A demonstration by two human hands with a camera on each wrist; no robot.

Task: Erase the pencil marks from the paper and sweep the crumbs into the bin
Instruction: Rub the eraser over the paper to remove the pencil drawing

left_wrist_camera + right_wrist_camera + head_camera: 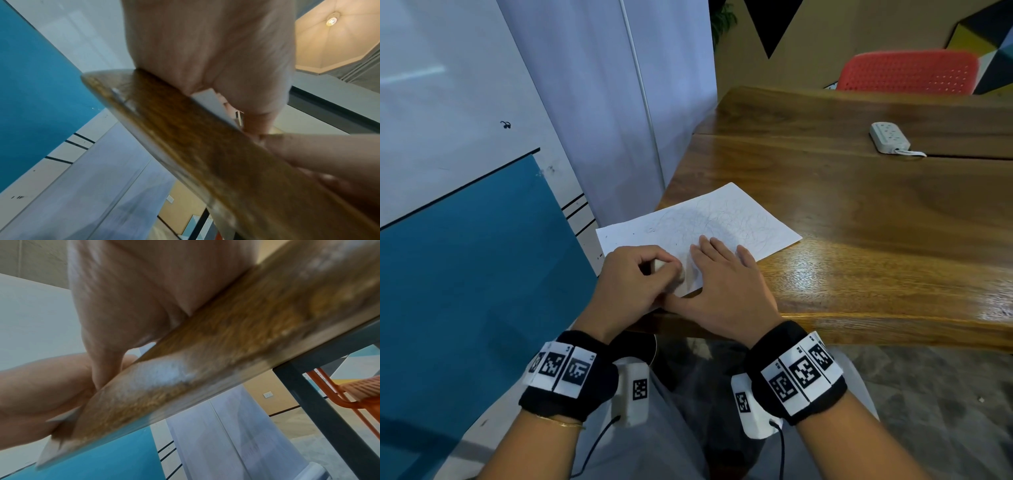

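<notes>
Two hands low in the centre of the head view: left hand (635, 279) curls around a white eraser (659, 265), right hand (726, 284) lies flat on the scribbled paper (722, 219). Table (859, 212) corner underneath. Wristband tags too blurry to read.

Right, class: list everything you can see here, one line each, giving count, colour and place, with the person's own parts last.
paper: one, white with pencil scribbles, near corner of the table, overhanging its left edge
eraser: one, white, mostly hidden in the left hand
table: one, brown wood, right of centre
power strip: one, white, far side of the table
chair: one, red, behind the table
wristbands: two, black with white markers, one per wrist
left hand: fingers curled round the eraser, on the paper
right hand: flat on the paper
</notes>
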